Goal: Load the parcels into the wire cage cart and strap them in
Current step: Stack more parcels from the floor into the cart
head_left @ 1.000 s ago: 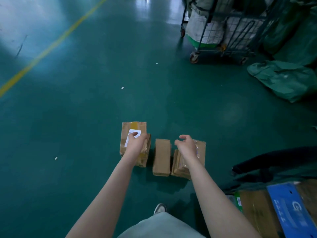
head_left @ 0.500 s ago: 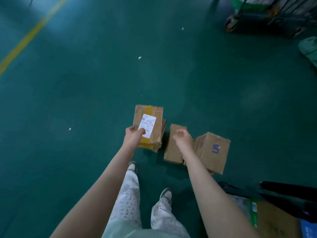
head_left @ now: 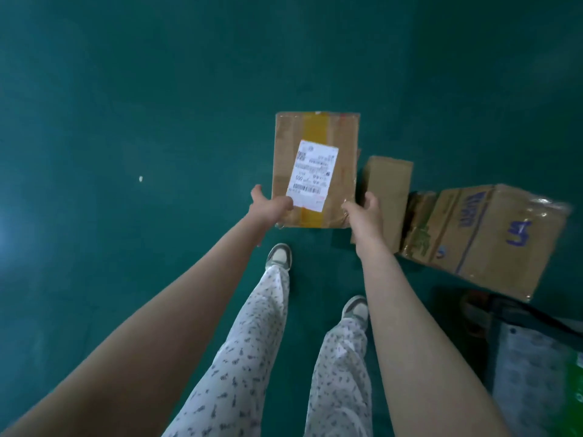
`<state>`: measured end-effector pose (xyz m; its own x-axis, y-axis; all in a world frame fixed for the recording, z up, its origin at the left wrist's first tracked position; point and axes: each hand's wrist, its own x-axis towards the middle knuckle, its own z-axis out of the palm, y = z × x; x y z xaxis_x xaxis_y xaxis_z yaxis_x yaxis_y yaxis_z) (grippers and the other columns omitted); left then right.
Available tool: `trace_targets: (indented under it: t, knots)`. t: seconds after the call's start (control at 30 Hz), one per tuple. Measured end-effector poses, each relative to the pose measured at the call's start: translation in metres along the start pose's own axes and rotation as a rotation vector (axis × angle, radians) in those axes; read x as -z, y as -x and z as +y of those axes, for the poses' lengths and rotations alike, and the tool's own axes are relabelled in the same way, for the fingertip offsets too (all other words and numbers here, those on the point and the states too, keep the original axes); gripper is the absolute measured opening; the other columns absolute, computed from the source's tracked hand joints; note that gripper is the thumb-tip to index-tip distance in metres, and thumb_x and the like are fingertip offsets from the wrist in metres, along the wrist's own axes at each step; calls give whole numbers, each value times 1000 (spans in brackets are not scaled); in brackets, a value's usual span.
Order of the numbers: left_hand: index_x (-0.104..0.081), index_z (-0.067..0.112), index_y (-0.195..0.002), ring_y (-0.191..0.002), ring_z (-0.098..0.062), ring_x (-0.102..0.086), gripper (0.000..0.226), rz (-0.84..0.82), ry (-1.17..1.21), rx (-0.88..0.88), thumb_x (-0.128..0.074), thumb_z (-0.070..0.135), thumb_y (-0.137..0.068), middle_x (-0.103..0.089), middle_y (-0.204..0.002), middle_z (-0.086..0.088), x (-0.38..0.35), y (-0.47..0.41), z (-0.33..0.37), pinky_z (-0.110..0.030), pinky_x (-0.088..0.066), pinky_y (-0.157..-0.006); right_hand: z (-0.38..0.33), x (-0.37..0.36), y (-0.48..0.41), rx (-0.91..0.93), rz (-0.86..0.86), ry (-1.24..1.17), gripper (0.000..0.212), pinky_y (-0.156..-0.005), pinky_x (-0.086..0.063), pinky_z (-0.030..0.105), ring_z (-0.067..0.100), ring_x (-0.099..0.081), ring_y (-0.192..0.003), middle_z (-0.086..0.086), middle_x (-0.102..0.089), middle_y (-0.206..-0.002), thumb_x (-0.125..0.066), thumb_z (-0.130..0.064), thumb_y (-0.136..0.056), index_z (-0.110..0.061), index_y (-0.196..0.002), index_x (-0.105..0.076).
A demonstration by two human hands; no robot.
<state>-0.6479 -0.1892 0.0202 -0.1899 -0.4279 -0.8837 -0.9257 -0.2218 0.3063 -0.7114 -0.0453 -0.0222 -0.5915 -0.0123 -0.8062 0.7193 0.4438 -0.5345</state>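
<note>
The parcel is held flat above the floor, in front of the person's feet, with its white label and a strip of yellow tape facing up. The left hand grips its near left corner, thumb pressed on the label's edge; the fingers beneath are hidden. The right hand grips the near right corner, thumb on top, fingers curled round the edge.

Just right of the parcel a narrow box lies on the floor, its near end hidden behind the right wrist. Beyond it, close alongside, sits a big box with blue scrawl on its top; whether the two touch cannot be told. Toward the floor's near right corner lie dark, blurred items and a pale bag with a green patch. Two shoes stand below the parcel. A white speck lies well off to the left.
</note>
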Motion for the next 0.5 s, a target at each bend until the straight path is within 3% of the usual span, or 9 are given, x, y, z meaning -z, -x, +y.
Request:
trace_targets:
  t: [0.1, 0.2, 0.3, 0.4, 0.5]
  knots:
    - [1, 22, -152, -140, -39, -20, 76, -81, -38, 99, -48, 27, -93, -13, -157, -7, -4, -25, -8, -70, -25, -100, 17, -12, -19, -78, -57, -50, 67, -104, -33, 45, 24, -36, -134, -2, -30, -151, -53, -32, -91, -29, -150, -19]
    - [-19, 21, -146, -133, -37, -30, 65, -141, 0, 106, -54, 27, -91, -30, -147, -4, -5, -36, -13, -70, -30, -98, 24, -23, -22, -99, -101, -100, 54, -88, -47, 46, 20, -43, -120, -7, -41, -139, -48, -34, -95, -34, -145, -26]
    - [-20, 28, -141, -119, -38, -45, 68, -141, 89, 46, -60, 22, -86, -41, -137, -5, -2, -30, -11, -55, -47, -85, 16, -29, -14, -41, -55, -205, 44, -65, -56, 34, 25, -55, -113, -2, -49, -132, -46, -32, -96, -33, -139, -34]
    - [-28, 26, -133, -100, -28, -57, 59, -100, 148, -72, -63, 23, -84, -52, -123, -3, 15, -12, -3, -39, -51, -80, -6, -28, 4, 50, -32, -228, 41, -69, -55, 28, 23, -57, -111, -1, -52, -130, -45, -32, -97, -27, -138, -38]
    - [-35, 26, -122, -78, -18, -52, 49, -64, 167, -205, -64, 24, -83, -56, -106, -1, 38, 14, 13, -32, -47, -73, -34, -21, 32, 79, -52, -272, 41, -73, -53, 27, 23, -57, -110, 0, -54, -127, -46, -32, -98, -25, -137, -38]
